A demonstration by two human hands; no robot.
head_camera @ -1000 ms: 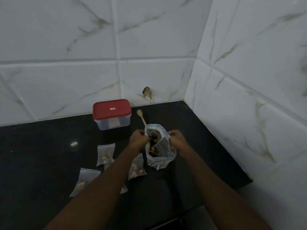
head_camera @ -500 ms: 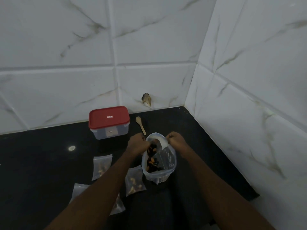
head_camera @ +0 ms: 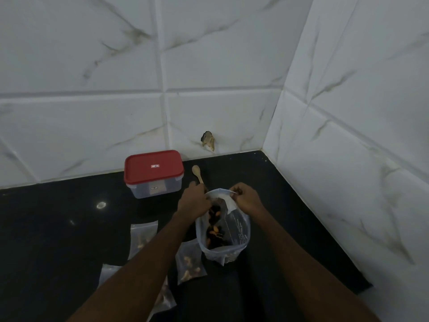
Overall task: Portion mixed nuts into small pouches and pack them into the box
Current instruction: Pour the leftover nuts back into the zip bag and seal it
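Observation:
A large clear bag of mixed nuts [head_camera: 234,231] stands upright on the black counter [head_camera: 58,228]. My left hand [head_camera: 193,201] grips the left side of its mouth and my right hand [head_camera: 246,199] pinches the right side, holding the mouth apart. Several small filled pouches lie flat to the left: one [head_camera: 142,235] further back, one [head_camera: 190,261] beside the bag, others partly hidden under my left forearm. A clear box with a red lid [head_camera: 153,173], lid on, sits against the back wall.
A small wooden spoon [head_camera: 197,173] lies between the box and the bag. White tiled walls meet in a corner at the back right. The counter's front edge runs close to my right forearm. A small chipped hole [head_camera: 208,141] marks the back wall.
Both hands stay on the bag's mouth and have shifted slightly, with the right hand pulling its edge. The view has tilted upward a little. The pouches, box and spoon have not moved.

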